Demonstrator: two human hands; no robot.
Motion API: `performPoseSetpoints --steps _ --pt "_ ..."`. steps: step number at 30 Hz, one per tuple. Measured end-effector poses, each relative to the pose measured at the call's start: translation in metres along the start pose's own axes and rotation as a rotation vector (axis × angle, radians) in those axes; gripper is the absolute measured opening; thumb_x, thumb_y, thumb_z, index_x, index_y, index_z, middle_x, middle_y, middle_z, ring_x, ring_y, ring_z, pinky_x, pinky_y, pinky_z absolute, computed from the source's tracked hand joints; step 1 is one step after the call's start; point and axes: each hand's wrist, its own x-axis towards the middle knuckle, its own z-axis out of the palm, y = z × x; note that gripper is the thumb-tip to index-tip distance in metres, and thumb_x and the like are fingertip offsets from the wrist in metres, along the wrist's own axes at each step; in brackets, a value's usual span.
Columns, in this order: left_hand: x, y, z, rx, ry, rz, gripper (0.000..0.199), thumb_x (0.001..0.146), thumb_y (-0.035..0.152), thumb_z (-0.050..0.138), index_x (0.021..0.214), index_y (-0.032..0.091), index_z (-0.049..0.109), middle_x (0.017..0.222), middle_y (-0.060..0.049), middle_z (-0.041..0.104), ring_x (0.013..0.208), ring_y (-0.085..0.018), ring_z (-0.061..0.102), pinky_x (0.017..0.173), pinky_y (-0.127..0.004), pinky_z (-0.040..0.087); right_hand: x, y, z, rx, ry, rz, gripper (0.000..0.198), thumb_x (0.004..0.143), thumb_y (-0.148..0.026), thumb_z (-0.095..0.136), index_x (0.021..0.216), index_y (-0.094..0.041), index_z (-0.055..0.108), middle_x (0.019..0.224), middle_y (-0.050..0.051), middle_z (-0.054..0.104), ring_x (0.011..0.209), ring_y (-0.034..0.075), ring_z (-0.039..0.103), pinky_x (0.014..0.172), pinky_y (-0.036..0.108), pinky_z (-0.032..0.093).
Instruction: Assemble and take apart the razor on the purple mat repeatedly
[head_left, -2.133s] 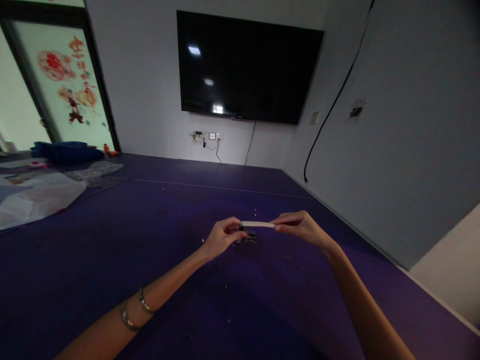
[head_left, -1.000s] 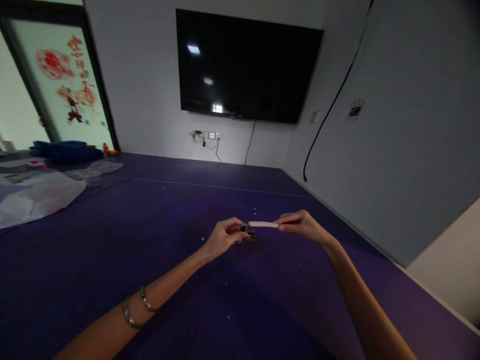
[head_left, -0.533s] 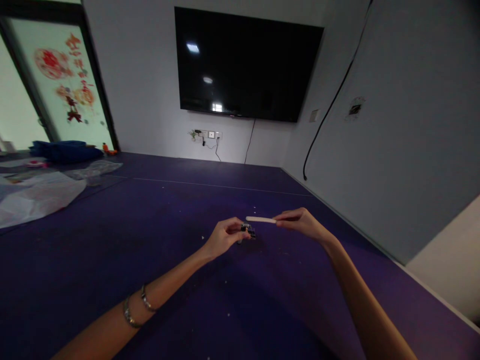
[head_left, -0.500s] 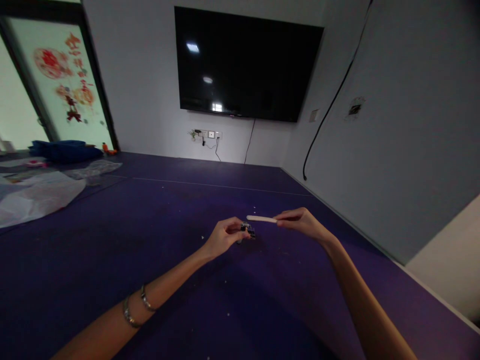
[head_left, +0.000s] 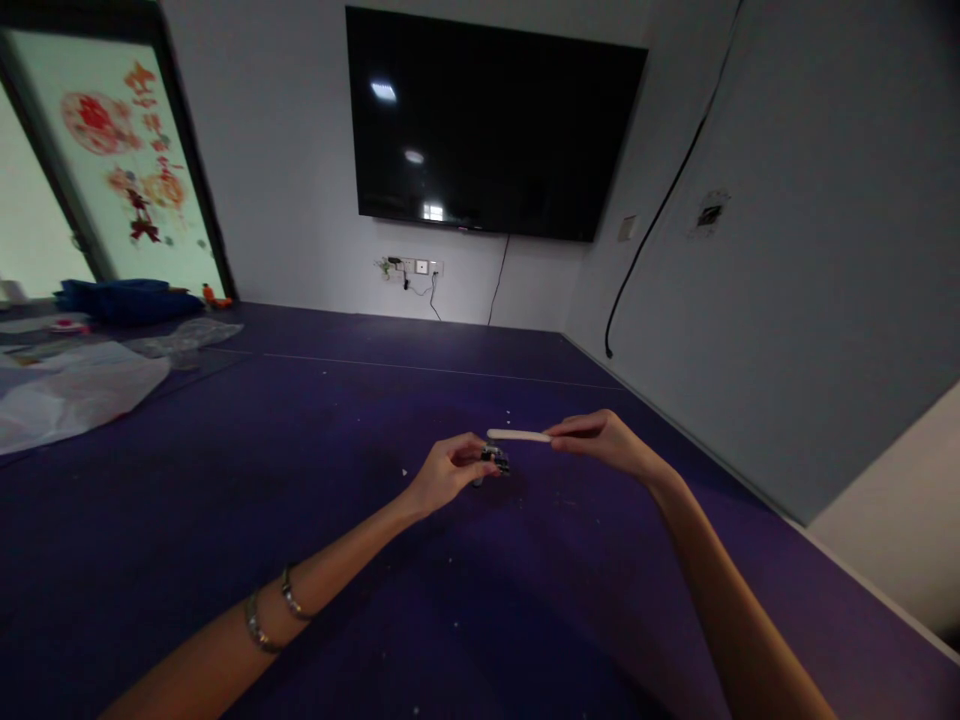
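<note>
My left hand [head_left: 451, 472] is closed around a small dark object with grey parts [head_left: 495, 459], partly hidden by the fingers; its kind is too small to tell. Between thumb and fingers, my right hand [head_left: 596, 440] pinches one end of a slim white stick [head_left: 517, 435] with a rounded tip. The stick points left, lying nearly level, and its free end is just above the dark object. Whether the two touch I cannot tell. Both hands are low over the purple floor [head_left: 337, 560].
White scraps are scattered on the floor around my hands. Crumpled clear plastic [head_left: 187, 340], a white sheet [head_left: 90, 390] and a dark blue cloth bundle [head_left: 127, 301] lie at the left. A television [head_left: 495, 130] hangs on the far wall; a black cable [head_left: 660, 205] dangles at the right.
My right hand has shifted slightly left, bringing the stick's tip further over the dark object. My left hand keeps its grip and has barely moved.
</note>
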Motion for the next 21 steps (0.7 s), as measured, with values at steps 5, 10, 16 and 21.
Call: performPoseSetpoints --steps 5,10,16,21 --pt "-0.001 0.002 0.001 0.019 -0.003 -0.001 0.012 0.068 0.019 0.068 0.076 0.014 0.060 0.075 -0.004 0.069 0.071 -0.014 0.064 0.067 -0.025 0.047 -0.001 -0.004 0.000 -0.013 -0.028 -0.012 0.027 0.070 -0.040 0.066 0.088 -0.020 0.073 0.079 0.005 0.067 0.068 0.014 0.058 0.059 0.025 0.043" --pt "-0.001 0.002 0.001 0.022 0.004 -0.013 0.012 0.068 0.018 0.068 0.075 0.013 0.060 0.076 -0.004 0.069 0.071 -0.014 0.064 0.067 -0.025 0.047 -0.001 -0.006 -0.001 -0.066 0.003 -0.018 0.029 0.072 -0.041 0.064 0.089 -0.020 0.073 0.077 0.005 0.067 0.068 0.014 0.057 0.060 0.026 0.043" --pt "-0.001 -0.001 0.002 0.015 0.013 -0.012 0.014 0.067 0.019 0.069 0.076 0.013 0.060 0.074 -0.005 0.068 0.070 -0.014 0.064 0.063 -0.024 0.045 -0.004 -0.011 -0.002 -0.063 -0.024 -0.032 0.028 0.072 -0.039 0.065 0.089 -0.019 0.073 0.074 0.004 0.066 0.065 0.013 0.055 0.056 0.024 0.040" --pt "0.000 -0.002 0.002 -0.018 0.007 -0.012 0.015 0.067 0.020 0.070 0.076 0.013 0.060 0.074 -0.005 0.069 0.071 -0.015 0.064 0.066 -0.026 0.047 -0.005 -0.017 -0.002 -0.087 -0.007 -0.034 0.028 0.073 -0.040 0.063 0.090 -0.020 0.073 0.074 0.004 0.065 0.066 0.013 0.055 0.056 0.025 0.040"
